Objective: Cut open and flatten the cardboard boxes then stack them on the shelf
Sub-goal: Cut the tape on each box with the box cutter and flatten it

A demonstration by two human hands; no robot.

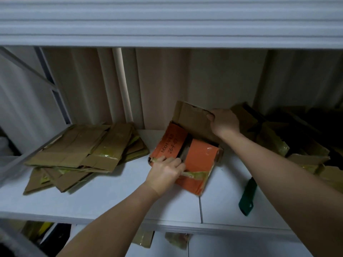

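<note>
Orange-taped cardboard box sits on the white shelf, between a stack of flattened boxes at left and a dim heap of cardboard at right. Left hand grips its near edge; right hand pinches the raised brown flap. Green box cutter lies just beside, near the right forearm.

Right-hand boxes lost in shadow
</note>
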